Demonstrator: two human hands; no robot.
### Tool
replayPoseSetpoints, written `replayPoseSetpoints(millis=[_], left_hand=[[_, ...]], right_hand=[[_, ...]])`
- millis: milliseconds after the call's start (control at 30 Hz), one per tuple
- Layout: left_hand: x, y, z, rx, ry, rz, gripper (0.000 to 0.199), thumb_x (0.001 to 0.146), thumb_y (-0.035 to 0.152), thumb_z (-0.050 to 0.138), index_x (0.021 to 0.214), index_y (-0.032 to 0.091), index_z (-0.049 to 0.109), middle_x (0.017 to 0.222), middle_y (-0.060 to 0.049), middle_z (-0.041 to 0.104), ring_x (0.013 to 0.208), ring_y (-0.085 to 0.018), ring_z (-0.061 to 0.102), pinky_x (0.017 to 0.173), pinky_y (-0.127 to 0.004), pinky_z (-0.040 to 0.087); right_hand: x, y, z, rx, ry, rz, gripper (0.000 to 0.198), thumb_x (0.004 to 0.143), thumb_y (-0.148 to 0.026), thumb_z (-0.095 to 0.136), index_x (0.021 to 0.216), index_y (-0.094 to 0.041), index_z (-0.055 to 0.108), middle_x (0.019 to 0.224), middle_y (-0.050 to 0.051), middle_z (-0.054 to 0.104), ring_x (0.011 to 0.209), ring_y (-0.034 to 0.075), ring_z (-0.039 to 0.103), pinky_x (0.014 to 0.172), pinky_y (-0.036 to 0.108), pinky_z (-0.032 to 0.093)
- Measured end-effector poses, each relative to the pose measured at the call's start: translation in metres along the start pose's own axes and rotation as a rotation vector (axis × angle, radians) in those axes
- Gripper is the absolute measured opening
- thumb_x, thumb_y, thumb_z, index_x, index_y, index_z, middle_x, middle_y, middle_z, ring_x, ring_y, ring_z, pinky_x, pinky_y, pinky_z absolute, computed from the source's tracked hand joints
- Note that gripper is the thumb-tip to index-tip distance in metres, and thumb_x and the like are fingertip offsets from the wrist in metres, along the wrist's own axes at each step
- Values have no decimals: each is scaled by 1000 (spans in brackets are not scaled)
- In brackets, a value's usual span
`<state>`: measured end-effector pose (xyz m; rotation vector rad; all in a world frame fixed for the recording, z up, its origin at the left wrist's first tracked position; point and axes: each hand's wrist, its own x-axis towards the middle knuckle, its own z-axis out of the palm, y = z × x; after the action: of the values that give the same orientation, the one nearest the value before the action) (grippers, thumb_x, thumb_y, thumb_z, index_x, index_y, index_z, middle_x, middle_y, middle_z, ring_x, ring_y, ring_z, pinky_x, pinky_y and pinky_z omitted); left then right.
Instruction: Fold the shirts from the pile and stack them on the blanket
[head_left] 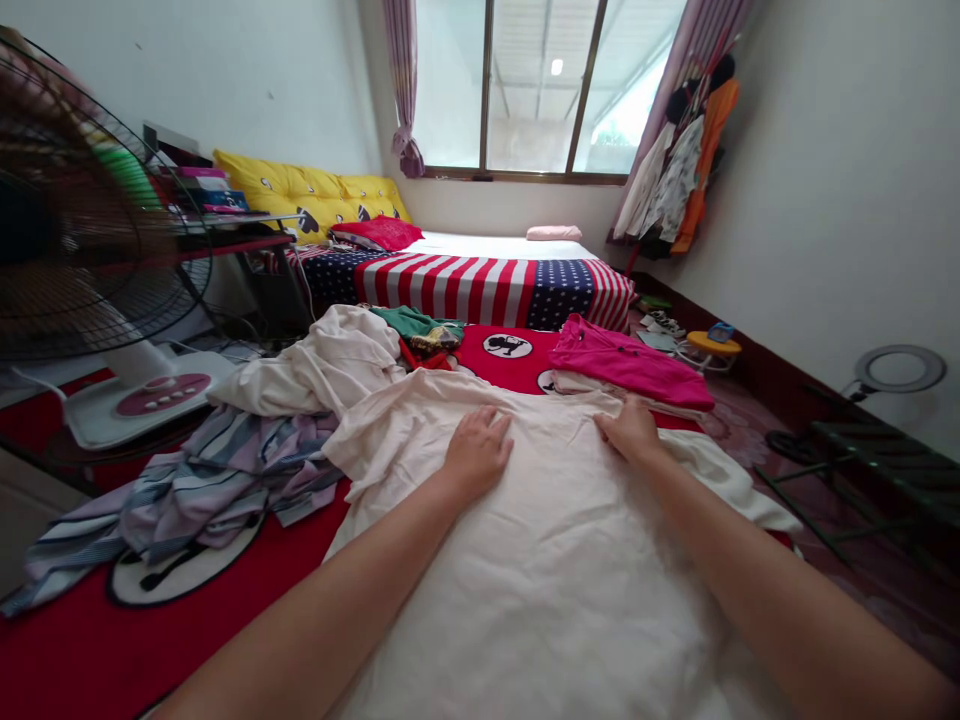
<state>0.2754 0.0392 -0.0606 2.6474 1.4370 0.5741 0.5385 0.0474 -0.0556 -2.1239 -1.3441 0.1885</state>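
Observation:
A cream-white T-shirt [555, 540] lies spread in front of me with light wrinkles, a sleeve out to the left. My left hand [478, 452] rests flat on its upper part, fingers stretched out and pointing away from me. Near the shirt's far right edge, my right hand [631, 430] has thumb and fingers closed on the fabric. Just beyond that hand is a folded pink garment [630, 365] on top of pale cloth. A crumpled cream garment [330, 355] and a striped grey-lilac garment [232, 480] lie to the left.
Beneath the clothes is a red patterned cover [300, 590]. An electric fan [161, 390] stands at left. Green and dark clothes [424, 328] lie at the far edge. Behind is a bed with a flag-pattern cover [450, 285]. A ring light [900, 370] and dark green rack [877, 450] stand right.

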Motion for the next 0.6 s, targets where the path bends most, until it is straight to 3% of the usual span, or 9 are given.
replayPoseSetpoints(millis=[100,233,300,433,600], left_hand=[[1,-7,3,-15,-71,-74,55,92,43,43,143,22,41,154,-13,31,142,-30,26,116,-48,18],[9,-26,-6,6,-165,-186,74,88,62,42,150,26,27,160,-13,15,146,-36,9,114,-58,10],[15,-36,-9,33,-157,-231,78,86,68,38,151,26,27,160,-12,15,146,-36,7,114,-59,7],[24,-50,-8,68,-131,-277,78,85,73,32,149,29,31,160,-9,16,147,-32,8,115,-54,10],[27,-54,-5,89,-142,-247,78,85,74,30,149,29,31,160,-9,17,147,-31,9,115,-53,14]], right_hand=[[10,2,0,165,-55,138,11,75,-23,65,78,-12,65,53,8,64,50,24,66,47,30,54],[17,4,0,413,41,223,9,86,-23,55,88,-15,58,70,9,70,55,18,69,47,24,56],[18,8,3,490,98,246,9,89,-24,53,94,-17,55,78,10,71,61,18,71,49,24,58],[16,14,7,542,106,269,6,86,-19,55,91,-18,53,75,9,70,63,19,72,50,25,59],[6,29,-31,496,49,180,19,79,-17,61,98,-16,57,81,8,72,68,19,71,57,27,58]])
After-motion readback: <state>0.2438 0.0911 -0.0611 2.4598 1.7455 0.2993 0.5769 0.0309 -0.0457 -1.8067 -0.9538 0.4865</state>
